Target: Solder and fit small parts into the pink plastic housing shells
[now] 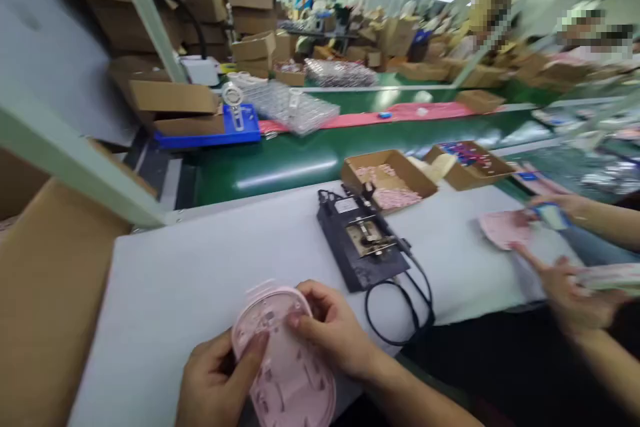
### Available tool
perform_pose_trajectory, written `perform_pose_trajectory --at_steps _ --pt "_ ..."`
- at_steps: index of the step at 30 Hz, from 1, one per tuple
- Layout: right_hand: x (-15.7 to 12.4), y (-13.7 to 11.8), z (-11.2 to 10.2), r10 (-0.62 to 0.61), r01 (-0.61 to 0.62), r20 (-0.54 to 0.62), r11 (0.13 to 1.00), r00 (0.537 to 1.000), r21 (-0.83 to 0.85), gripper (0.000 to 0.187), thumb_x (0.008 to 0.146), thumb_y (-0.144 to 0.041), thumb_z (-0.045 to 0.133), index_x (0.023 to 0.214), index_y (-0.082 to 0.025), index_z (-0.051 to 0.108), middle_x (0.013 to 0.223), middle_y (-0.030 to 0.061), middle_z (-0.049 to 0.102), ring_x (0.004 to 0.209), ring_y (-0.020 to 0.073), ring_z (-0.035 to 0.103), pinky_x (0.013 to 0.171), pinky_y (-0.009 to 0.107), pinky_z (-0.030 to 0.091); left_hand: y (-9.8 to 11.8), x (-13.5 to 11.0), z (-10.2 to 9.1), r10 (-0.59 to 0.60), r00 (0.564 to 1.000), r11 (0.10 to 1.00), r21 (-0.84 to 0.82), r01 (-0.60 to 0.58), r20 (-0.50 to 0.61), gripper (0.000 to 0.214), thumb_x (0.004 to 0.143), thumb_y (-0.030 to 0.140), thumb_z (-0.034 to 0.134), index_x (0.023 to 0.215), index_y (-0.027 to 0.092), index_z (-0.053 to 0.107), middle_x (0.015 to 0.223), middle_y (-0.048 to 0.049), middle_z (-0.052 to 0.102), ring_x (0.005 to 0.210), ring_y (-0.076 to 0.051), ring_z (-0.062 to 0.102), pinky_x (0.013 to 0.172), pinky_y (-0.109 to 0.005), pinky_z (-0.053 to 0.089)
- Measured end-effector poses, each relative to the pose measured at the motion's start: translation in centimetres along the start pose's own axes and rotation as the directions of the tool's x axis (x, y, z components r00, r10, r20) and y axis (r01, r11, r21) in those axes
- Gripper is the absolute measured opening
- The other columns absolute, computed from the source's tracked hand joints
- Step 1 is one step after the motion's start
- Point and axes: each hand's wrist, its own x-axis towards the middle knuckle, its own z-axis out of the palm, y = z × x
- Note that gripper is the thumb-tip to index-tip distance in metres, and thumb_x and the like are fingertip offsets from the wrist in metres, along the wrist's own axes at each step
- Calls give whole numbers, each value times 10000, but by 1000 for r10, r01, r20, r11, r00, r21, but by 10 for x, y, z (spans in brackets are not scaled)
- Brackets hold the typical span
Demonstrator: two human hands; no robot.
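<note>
A pink plastic housing [293, 373], oval with moulded ribs and posts inside, is held between both hands above the near edge of the white worktop. My left hand [215, 373] grips its left rim, thumb pressed on the inner face. From the right, my right hand [333, 327] closes on the upper rim, its thumb also on the inside near a small grey part. Whether a tiny piece sits under the thumbs I cannot tell. Beyond the right hand lies a black soldering-iron-like device box [340, 240] with a metal fixture and a looped black cable [400, 340].
An open carton [390, 180] of small pink parts and another carton [470, 163] with coloured parts stand at the worktop's back. At the right, a co-worker's hands [565, 280] handle a pink piece [505, 228]. A green conveyor [280, 170] runs behind; a metal post [75, 147] rises left.
</note>
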Motion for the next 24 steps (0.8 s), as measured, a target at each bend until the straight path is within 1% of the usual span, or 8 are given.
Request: perform_pose_trajectory --at_steps 2,4,7,10,14,17,21,24 --pt "-3 -1 -6 50 -48 81 999 996 -22 390 749 -410 888 918 -149 653 777 -20 630 652 62 538 604 162 440 -4 -3 -1 19 1000 1000 0 -19 18 491 834 590 709 632 143 689 637 -46 663 577 -170 580 530 -241 470" --pt "-7 -1 -10 62 -58 127 998 990 -40 358 778 -391 870 959 -157 670 825 -6 648 693 73 563 637 169 463 -8 -3 0 16 997 998 -69 -11 71 417 845 533 722 702 141 732 671 -56 692 584 -164 592 537 -232 489" --pt "-13 3 -11 49 -40 138 997 989 -64 337 803 -387 852 1003 -173 685 883 3 658 758 86 583 694 182 484 -12 -5 1 -42 991 965 -253 72 124 300 789 442 808 893 162 780 779 -57 742 671 -171 654 616 -229 547" --pt "-15 9 -12 60 -49 111 994 992 -100 305 817 -394 837 970 -183 680 867 -2 646 765 91 573 697 188 478 -14 -8 1 -82 982 912 -385 144 172 328 723 395 868 952 177 780 824 -54 758 716 -164 674 655 -219 559" --pt "-15 13 -13 74 -57 97 985 993 -162 307 831 -435 813 923 -178 673 821 -4 614 738 101 534 667 205 456 -15 -9 0 -104 968 891 -412 192 227 367 685 389 891 950 159 786 801 -54 741 689 -142 638 634 -204 537" --pt "-16 15 -13 69 -50 92 980 993 -191 306 840 -439 799 891 -170 662 789 -13 582 715 98 507 657 210 438 -15 -6 0 -100 960 882 -422 207 261 389 660 382 908 944 150 779 810 -56 731 712 -144 631 647 -206 536" --pt "-16 18 -13 72 -56 69 976 995 -210 295 870 -435 765 967 -170 676 852 6 615 761 113 542 687 221 456 -15 -4 0 -74 972 886 -433 166 222 366 690 365 899 980 187 762 831 -31 726 749 -139 641 677 -196 542" --pt "-15 18 -14 41 -18 94 974 995 -226 277 879 -425 757 947 -170 673 832 1 602 752 111 531 680 218 454 -17 -4 0 -60 978 890 -433 142 199 358 708 328 896 1019 208 766 870 -29 744 760 -133 655 689 -188 549"
